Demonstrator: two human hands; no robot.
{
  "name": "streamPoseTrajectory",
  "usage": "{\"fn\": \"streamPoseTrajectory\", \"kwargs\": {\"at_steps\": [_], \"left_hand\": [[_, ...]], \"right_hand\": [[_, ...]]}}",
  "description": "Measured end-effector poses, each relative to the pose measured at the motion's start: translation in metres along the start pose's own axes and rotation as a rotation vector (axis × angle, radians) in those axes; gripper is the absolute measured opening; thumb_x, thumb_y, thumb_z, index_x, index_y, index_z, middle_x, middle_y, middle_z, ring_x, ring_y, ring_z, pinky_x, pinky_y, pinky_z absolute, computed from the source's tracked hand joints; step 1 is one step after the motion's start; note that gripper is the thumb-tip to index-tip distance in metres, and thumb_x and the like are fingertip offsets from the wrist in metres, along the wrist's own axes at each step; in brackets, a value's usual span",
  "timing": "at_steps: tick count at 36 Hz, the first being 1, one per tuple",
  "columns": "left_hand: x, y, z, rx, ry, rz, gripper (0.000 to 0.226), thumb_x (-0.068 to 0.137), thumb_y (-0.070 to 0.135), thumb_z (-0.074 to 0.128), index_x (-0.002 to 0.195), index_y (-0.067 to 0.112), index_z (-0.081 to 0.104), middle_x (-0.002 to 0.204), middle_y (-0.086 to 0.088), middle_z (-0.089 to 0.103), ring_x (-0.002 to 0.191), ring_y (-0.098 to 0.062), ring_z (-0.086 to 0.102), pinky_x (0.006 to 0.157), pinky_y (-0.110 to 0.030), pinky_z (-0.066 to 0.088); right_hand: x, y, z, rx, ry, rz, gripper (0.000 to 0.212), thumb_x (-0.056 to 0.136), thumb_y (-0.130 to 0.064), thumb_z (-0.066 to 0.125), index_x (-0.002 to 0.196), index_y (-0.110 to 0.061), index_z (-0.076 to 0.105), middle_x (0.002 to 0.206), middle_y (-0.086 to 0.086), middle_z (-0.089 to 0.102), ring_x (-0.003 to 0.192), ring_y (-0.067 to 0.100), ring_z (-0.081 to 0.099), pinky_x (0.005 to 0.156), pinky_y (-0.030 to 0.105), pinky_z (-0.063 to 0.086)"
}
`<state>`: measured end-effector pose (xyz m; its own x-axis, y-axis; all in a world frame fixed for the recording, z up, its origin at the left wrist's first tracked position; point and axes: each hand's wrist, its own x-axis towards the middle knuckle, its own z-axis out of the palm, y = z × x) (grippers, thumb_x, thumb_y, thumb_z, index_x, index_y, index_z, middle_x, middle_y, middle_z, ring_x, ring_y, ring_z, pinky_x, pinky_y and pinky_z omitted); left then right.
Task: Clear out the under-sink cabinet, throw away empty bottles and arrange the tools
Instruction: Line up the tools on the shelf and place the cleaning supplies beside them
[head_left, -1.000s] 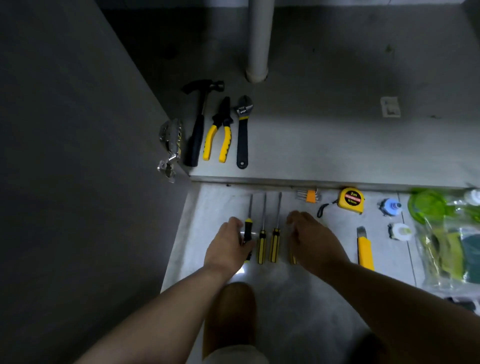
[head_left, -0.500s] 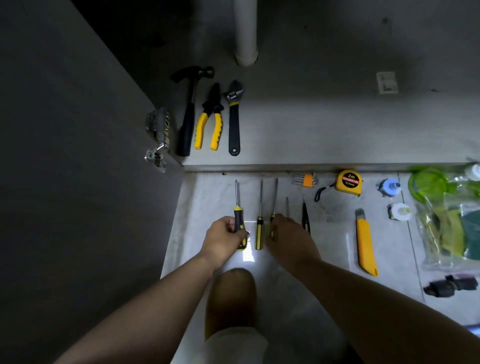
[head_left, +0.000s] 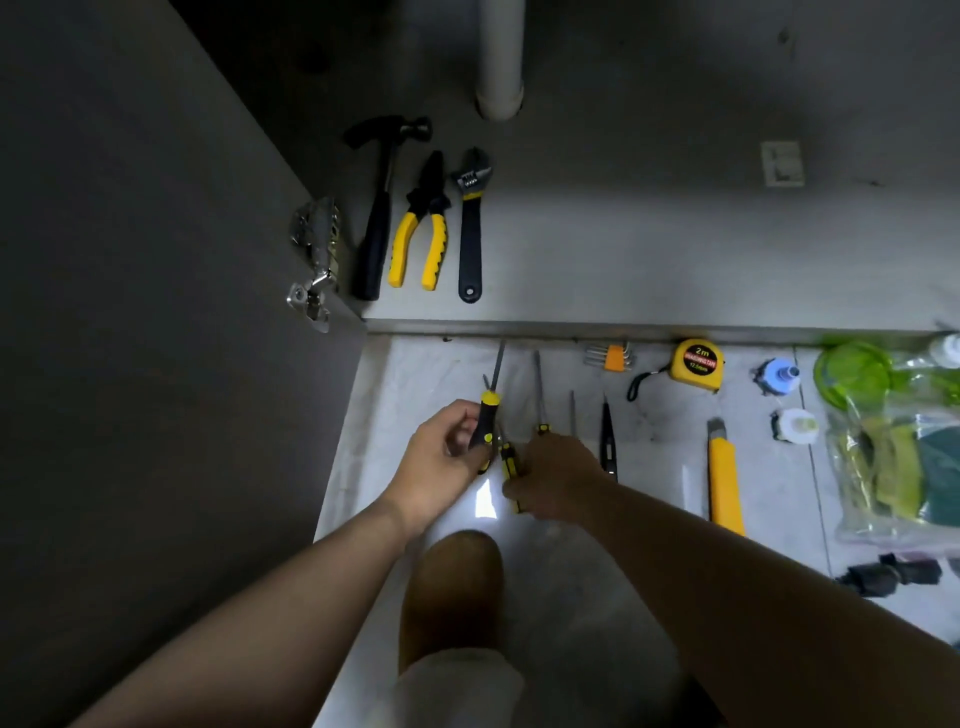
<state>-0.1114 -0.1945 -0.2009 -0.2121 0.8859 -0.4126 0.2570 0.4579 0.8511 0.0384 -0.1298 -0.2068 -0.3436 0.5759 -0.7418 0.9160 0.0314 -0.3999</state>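
Screwdrivers (head_left: 543, 428) mid-frame: my left hand (head_left: 441, 452) grips the black screwdriver (head_left: 485, 421), my right hand (head_left: 558, 478) a yellow screwdriver (head_left: 508, 462). Next, I'd line them beside the wrench (head_left: 470, 228).

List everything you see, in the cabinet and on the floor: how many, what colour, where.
hammer: one, black, cabinet floor, leftmost
pliers: one, yellow handles, beside hammer
wrench: one, black, right of pliers
pipe: one, white, cabinet back
hinge: one, metal, door edge
screwdrivers: four, black and yellow, floor tiles, two held
pointed tool: one, black, right of screwdrivers
hex keys: one set, orange holder, by cabinet edge
tape measure: one, yellow, right of hex keys
utility knife: one, yellow, nearer than tape measure
small round items: two, blue-white and white, right of tape measure
plastic bag: one, clear, greenish contents, far right
black object: one, lower right floor
left hand: grips one screwdriver
right hand: grips another
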Motion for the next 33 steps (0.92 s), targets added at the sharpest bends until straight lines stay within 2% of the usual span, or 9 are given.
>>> {"fn": "streamPoseTrajectory", "kwargs": {"at_steps": [3, 6, 11, 15, 21, 24, 26, 30, 33], "left_hand": [[0.001, 0.011, 0.001, -0.019, 0.012, 0.08, 0.027, 0.087, -0.014, 0.06, 0.105, 0.005, 0.065, 0.078, -0.004, 0.052, 0.074, -0.006, 0.049, 0.073, -0.017, 0.042], [0.006, 0.026, 0.003, -0.048, 0.082, 0.159, 0.029, 0.088, -0.011, 0.062, 0.11, 0.007, 0.067, 0.078, 0.021, 0.059, 0.077, 0.001, 0.054, 0.073, -0.012, 0.044], [0.026, 0.061, 0.002, -0.124, 0.252, 0.258, 0.035, 0.092, 0.001, 0.066, 0.116, 0.027, 0.069, 0.089, 0.024, 0.066, 0.088, 0.005, 0.061, 0.08, -0.012, 0.049], [0.058, 0.082, -0.009, -0.188, 0.414, 0.249, 0.035, 0.092, 0.015, 0.072, 0.116, 0.038, 0.063, 0.083, 0.034, 0.066, 0.082, 0.008, 0.064, 0.078, -0.007, 0.049], [0.103, 0.097, -0.018, 0.023, 0.457, 0.223, 0.032, 0.088, 0.026, 0.075, 0.115, 0.032, 0.058, 0.071, 0.022, 0.064, 0.064, 0.004, 0.06, 0.064, -0.016, 0.048], [0.116, 0.105, -0.014, 0.214, 0.448, 0.244, 0.031, 0.089, 0.029, 0.072, 0.118, 0.031, 0.061, 0.075, 0.02, 0.062, 0.075, 0.001, 0.063, 0.069, -0.022, 0.049], [0.123, 0.111, -0.01, 0.292, 0.436, 0.268, 0.03, 0.091, 0.027, 0.069, 0.121, 0.026, 0.065, 0.089, 0.009, 0.069, 0.088, -0.014, 0.067, 0.076, -0.025, 0.051], [0.134, 0.119, -0.003, 0.436, 0.395, 0.275, 0.03, 0.093, 0.027, 0.067, 0.122, 0.021, 0.071, 0.11, -0.008, 0.071, 0.1, -0.025, 0.067, 0.085, -0.035, 0.056], [0.136, 0.116, 0.0, 0.532, 0.389, 0.259, 0.037, 0.092, 0.027, 0.069, 0.129, 0.022, 0.068, 0.12, -0.012, 0.06, 0.108, -0.029, 0.062, 0.086, -0.029, 0.049]], "right_hand": [[-0.013, 0.012, -0.019, -0.029, -0.086, -0.094, 0.026, 0.085, -0.032, 0.068, 0.077, -0.008, 0.071, 0.079, 0.014, 0.073, 0.078, 0.028, 0.072, 0.075, 0.04, 0.061], [-0.026, 0.023, -0.049, 0.052, -0.179, -0.106, 0.029, 0.09, -0.029, 0.069, 0.084, -0.002, 0.074, 0.075, 0.015, 0.075, 0.065, 0.021, 0.072, 0.063, 0.028, 0.06], [-0.049, 0.024, -0.11, 0.227, -0.26, -0.185, 0.015, 0.092, -0.023, 0.071, 0.087, -0.008, 0.069, 0.068, 0.009, 0.072, 0.058, 0.013, 0.069, 0.053, 0.023, 0.055], [-0.059, 0.014, -0.141, 0.327, -0.07, -0.273, 0.014, 0.092, -0.017, 0.071, 0.083, -0.008, 0.065, 0.06, 0.003, 0.067, 0.053, 0.014, 0.066, 0.05, 0.025, 0.055], [-0.027, -0.004, -0.155, 0.325, 0.338, -0.216, 0.015, 0.087, -0.018, 0.07, 0.083, -0.004, 0.065, 0.067, 0.015, 0.071, 0.056, 0.029, 0.071, 0.06, 0.042, 0.063], [-0.003, -0.012, -0.161, 0.306, 0.409, -0.162, 0.021, 0.087, -0.024, 0.069, 0.083, -0.004, 0.066, 0.067, 0.011, 0.071, 0.055, 0.022, 0.069, 0.065, 0.04, 0.063], [0.013, -0.02, -0.167, 0.296, 0.445, -0.12, 0.023, 0.086, -0.03, 0.068, 0.077, -0.009, 0.066, 0.068, 0.008, 0.071, 0.064, 0.023, 0.07, 0.07, 0.039, 0.062], [0.04, -0.036, -0.171, 0.242, 0.492, -0.033, 0.028, 0.086, -0.038, 0.067, 0.075, -0.013, 0.062, 0.081, 0.012, 0.072, 0.081, 0.029, 0.07, 0.076, 0.039, 0.06], [0.054, -0.043, -0.168, 0.232, 0.521, -0.009, 0.027, 0.085, -0.039, 0.069, 0.082, -0.013, 0.063, 0.089, 0.013, 0.071, 0.083, 0.029, 0.068, 0.069, 0.033, 0.055]]}}
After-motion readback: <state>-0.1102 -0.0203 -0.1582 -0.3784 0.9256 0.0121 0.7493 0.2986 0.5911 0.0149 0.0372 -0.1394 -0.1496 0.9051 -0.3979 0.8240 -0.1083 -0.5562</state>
